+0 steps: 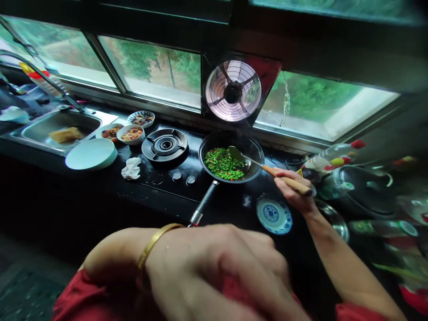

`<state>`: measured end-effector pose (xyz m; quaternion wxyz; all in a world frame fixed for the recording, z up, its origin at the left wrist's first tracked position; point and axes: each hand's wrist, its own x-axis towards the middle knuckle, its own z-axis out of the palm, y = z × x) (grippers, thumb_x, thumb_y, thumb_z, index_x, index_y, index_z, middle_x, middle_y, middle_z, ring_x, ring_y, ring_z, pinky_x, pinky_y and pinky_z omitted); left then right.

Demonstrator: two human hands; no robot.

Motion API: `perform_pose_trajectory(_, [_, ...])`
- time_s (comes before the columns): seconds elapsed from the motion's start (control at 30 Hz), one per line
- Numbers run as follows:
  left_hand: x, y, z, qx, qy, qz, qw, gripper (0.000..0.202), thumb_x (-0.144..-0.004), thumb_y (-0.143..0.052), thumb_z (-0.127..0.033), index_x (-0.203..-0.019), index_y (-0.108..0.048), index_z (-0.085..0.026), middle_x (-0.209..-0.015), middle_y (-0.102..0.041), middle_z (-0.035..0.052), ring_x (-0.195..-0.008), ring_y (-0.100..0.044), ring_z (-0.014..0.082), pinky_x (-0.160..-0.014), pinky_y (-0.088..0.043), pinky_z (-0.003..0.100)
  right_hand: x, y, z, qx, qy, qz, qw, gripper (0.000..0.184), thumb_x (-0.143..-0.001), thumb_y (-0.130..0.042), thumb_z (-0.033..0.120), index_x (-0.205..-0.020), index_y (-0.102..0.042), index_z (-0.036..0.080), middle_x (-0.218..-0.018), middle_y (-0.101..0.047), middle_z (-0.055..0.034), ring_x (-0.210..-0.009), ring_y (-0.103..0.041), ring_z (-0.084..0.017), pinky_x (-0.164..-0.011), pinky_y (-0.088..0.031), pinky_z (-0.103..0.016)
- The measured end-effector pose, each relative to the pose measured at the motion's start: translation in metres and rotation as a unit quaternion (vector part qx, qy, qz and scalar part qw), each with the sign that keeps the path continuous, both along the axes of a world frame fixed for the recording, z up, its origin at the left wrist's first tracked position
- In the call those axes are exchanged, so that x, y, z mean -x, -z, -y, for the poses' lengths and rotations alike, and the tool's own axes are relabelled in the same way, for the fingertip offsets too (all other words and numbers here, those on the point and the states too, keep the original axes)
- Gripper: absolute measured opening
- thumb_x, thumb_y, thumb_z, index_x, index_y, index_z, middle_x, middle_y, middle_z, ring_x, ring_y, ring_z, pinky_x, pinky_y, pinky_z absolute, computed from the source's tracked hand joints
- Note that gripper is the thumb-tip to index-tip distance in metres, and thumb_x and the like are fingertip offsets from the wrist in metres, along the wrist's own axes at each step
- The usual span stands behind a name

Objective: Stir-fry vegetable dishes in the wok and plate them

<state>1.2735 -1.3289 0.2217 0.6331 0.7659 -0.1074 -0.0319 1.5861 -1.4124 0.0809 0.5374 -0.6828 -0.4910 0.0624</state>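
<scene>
Room is lying along the front edge of the countertop [150,196] between the crumpled tissue [131,169] and pan handle [207,198], which is barring low passage to the plate [274,214].

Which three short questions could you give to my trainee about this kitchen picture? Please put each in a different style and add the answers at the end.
1. Open question: what does the right hand hold, and by which part?
2. True or false: the left hand has a gold bracelet at its wrist.
3. Fill the gap: in the picture, the burner with no pan on it is to the ____ of the pan with the chopped green food.

Key:
1. A spatula, by its wooden handle.
2. True.
3. Left.
</scene>
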Motion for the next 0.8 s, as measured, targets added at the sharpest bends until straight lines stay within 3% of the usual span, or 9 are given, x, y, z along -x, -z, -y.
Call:
perform_pose_trajectory(0.1, [0.0, 0.023, -0.026, 0.031, -0.194, -0.033, 0.98, 0.033, -0.082, -0.059, -0.05, -0.093, -0.079, -0.025, -0.072, -0.067, 0.0069, -0.065, -0.061, 0.0182, -0.059, -0.048, 0.028, -0.001, 0.014, -0.033, -0.009, -0.066, 0.112, 0.991, 0.019, -0.076, -0.068, 0.023, -0.095, -0.072, 0.023, -0.114, -0.071, -0.0079, -0.107, -0.067, -0.026, -0.1, -0.053, -0.043])
perform_pose_trajectory(0.17, [0.009, 0.064, -0.04, 0.03, -0.364, -0.064, 0.929, 0.036, -0.083, -0.058, -0.048, -0.086, -0.076, -0.018, -0.072, -0.066, 0.0055, -0.063, -0.056, 0.0141, -0.061, -0.047, 0.025, 0.002, 0.026, -0.056, -0.006, -0.098, 0.15, 0.984, 0.018, -0.077, -0.066, 0.023, -0.093, -0.072, 0.019, -0.113, -0.071, -0.0119, -0.107, -0.068, -0.028, -0.098, -0.054, -0.044])
perform_pose_trajectory(0.23, [0.022, 0.118, -0.052, 0.015, -0.507, -0.093, 0.857, 0.035, -0.083, -0.057, -0.046, -0.086, -0.074, -0.015, -0.069, -0.064, 0.0036, -0.063, -0.055, 0.0134, -0.062, -0.045, 0.024, 0.009, 0.033, -0.072, 0.013, -0.142, 0.159, 0.977, 0.018, -0.078, -0.063, 0.024, -0.092, -0.072, 0.018, -0.117, -0.07, -0.014, -0.108, -0.067, -0.028, -0.097, -0.054, -0.043])
perform_pose_trajectory(0.3, [0.036, 0.172, -0.06, 0.0, -0.597, -0.104, 0.795, 0.037, -0.08, -0.057, -0.045, -0.088, -0.073, -0.013, -0.072, -0.065, 0.0046, -0.068, -0.056, 0.0151, -0.067, -0.046, 0.026, 0.016, 0.025, -0.073, 0.045, -0.206, 0.154, 0.965, 0.018, -0.078, -0.063, 0.024, -0.093, -0.072, 0.02, -0.122, -0.068, -0.0121, -0.111, -0.066, -0.026, -0.097, -0.054, -0.04])
perform_pose_trajectory(0.4, [0.054, 0.229, -0.062, 0.028, -0.628, -0.152, 0.763, 0.048, -0.079, -0.054, -0.047, -0.105, -0.071, -0.01, -0.078, -0.067, 0.0067, -0.075, -0.06, 0.0175, -0.075, -0.047, 0.03, 0.018, -0.018, -0.048, 0.096, -0.288, 0.136, 0.943, 0.017, -0.08, -0.063, 0.024, -0.095, -0.073, 0.024, -0.123, -0.068, -0.0065, -0.114, -0.064, -0.024, -0.099, -0.053, -0.036])
perform_pose_trajectory(0.47, [0.063, 0.248, -0.058, 0.039, -0.62, -0.182, 0.762, 0.053, -0.08, -0.052, -0.049, -0.111, -0.069, -0.009, -0.083, -0.069, 0.0082, -0.08, -0.062, 0.0188, -0.079, -0.047, 0.031, 0.012, -0.056, -0.023, 0.113, -0.296, 0.121, 0.941, 0.018, -0.081, -0.065, 0.026, -0.097, -0.073, 0.027, -0.122, -0.068, -0.0036, -0.11, -0.066, -0.025, -0.098, -0.054, -0.037])
perform_pose_trajectory(0.57, [0.071, 0.26, -0.055, 0.036, -0.616, -0.203, 0.761, 0.056, -0.079, -0.052, -0.053, -0.11, -0.07, -0.01, -0.086, -0.069, 0.009, -0.083, -0.063, 0.0201, -0.079, -0.047, 0.032, 0.002, -0.098, 0.002, 0.128, -0.269, 0.141, 0.944, 0.021, -0.08, -0.068, 0.027, -0.1, -0.072, 0.034, -0.118, -0.07, 0.0012, -0.103, -0.069, -0.024, -0.092, -0.059, -0.036])
perform_pose_trajectory(0.63, [0.074, 0.264, -0.056, 0.035, -0.618, -0.203, 0.758, 0.056, -0.078, -0.051, -0.053, -0.109, -0.07, -0.01, -0.086, -0.07, 0.0092, -0.084, -0.063, 0.0207, -0.08, -0.047, 0.033, -0.002, -0.105, 0.005, 0.138, -0.258, 0.171, 0.941, 0.021, -0.079, -0.07, 0.028, -0.098, -0.072, 0.036, -0.109, -0.073, 0.0022, -0.095, -0.071, -0.022, -0.084, -0.062, -0.033])
perform_pose_trajectory(0.8, [0.079, 0.271, -0.066, 0.039, -0.625, -0.196, 0.755, 0.056, -0.077, -0.053, -0.053, -0.108, -0.07, -0.01, -0.086, -0.07, 0.0096, -0.085, -0.064, 0.0212, -0.083, -0.047, 0.035, 0.005, -0.087, -0.021, 0.135, -0.185, 0.156, 0.961, 0.01, -0.077, -0.069, 0.033, -0.084, -0.074, 0.028, -0.093, -0.075, -0.0017, -0.083, -0.073, -0.023, -0.077, -0.062, -0.034])
